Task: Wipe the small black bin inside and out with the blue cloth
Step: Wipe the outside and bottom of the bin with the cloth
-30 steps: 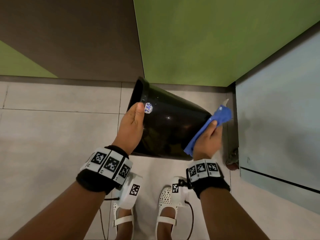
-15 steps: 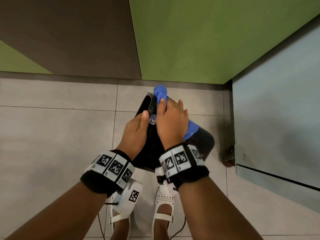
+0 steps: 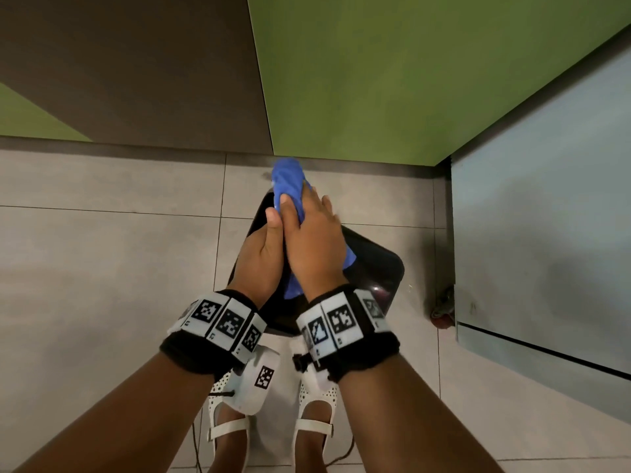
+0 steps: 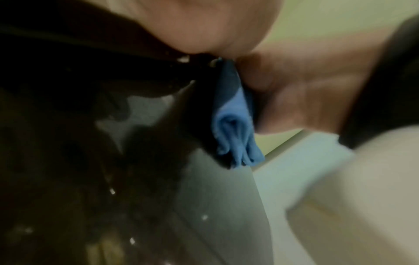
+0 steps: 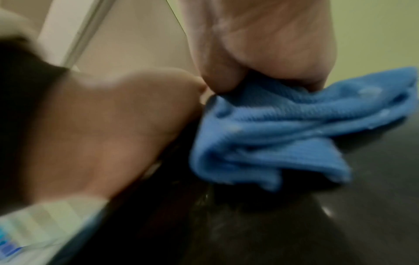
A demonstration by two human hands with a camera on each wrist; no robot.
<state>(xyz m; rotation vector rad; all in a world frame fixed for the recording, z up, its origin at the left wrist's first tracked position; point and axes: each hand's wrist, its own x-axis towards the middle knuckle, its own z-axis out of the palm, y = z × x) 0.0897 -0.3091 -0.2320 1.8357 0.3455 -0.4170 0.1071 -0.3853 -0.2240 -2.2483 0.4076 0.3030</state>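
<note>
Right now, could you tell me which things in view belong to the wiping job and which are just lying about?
In the job:
- small glossy black plastic bin, gripped by left hand
- crumpled blue cloth, under right hand

Lying about:
- small reddish object by the grey panel

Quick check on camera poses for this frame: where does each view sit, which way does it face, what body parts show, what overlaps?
Head: on the person's head, facing down and forward at the black bin held over the tiled floor; both forearms, left hand, right hand and both feet show.
Left wrist: along the left hand, across the bin wall toward the right hand; palm edge shows.
Right wrist: along the right hand, at the blue cloth; thumb and left hand show.
Shared: all three see cloth and bin.
</note>
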